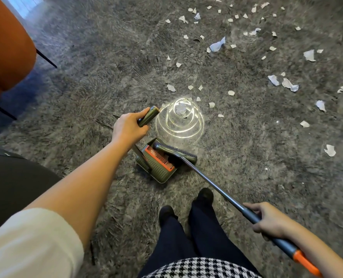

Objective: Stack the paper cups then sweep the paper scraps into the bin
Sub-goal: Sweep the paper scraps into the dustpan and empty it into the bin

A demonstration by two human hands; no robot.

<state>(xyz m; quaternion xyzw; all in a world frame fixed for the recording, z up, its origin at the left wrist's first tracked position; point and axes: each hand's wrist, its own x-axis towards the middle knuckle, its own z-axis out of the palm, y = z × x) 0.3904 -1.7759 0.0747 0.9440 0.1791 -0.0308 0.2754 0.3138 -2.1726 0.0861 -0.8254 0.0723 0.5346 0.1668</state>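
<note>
My left hand [129, 127] grips the green upright handle [148, 116] of a green dustpan [156, 165] with an orange comb edge, standing on the grey carpet. My right hand [267, 218] holds the grey broom pole [216, 187], whose orange end runs off the lower right. The broom head [176, 153] lies at the dustpan's mouth. Several white paper scraps [216, 46] are scattered over the carpet ahead and to the right. One crumpled scrap [180, 109] sits inside bright rings of light just beyond the dustpan. No paper cups are in view.
An orange chair [6, 49] with thin black legs stands at the far left. A dark rounded object [12, 181] is at the left edge beside my arm. My two feet [186, 205] in dark shoes stand just behind the dustpan.
</note>
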